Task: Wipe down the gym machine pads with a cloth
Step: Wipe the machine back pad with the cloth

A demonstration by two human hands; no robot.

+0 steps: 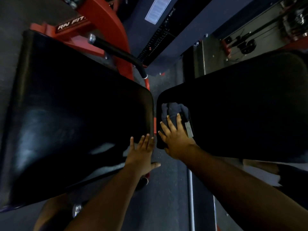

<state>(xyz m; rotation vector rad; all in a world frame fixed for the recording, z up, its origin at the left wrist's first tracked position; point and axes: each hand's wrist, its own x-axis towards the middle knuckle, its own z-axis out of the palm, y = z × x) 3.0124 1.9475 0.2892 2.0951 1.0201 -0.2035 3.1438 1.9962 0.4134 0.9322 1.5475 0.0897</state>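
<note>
Left pad (70,114): large black upholstered panel filling the left half of the frame, glossy, with pale reflections toward its lower part. Right pad (241,110): second black panel of like size across the right half, matte and dark, its rounded corner close to the left pad's corner at frame centre, a narrow gap between them. Red frame (106,19): painted steel at upper left, carrying a plate with partial white lettering. Grey floor (166,205): visible in the gap and along the lower centre. Black handle bar (120,52): padded, chrome-capped, angled from the red frame down toward the centre. White label (157,9): at top centre, text unreadable. Right hand (175,137): lower centre, fingers spread flat, pressing a cloth against the near corner of the right pad. Left hand (141,152): just beside it, fingers straight and together, resting on the lower right edge of the left pad, holding nothing. Cloth (173,110): dark blue, bunched, lying on the right pad under and beyond the right fingertips.
</note>
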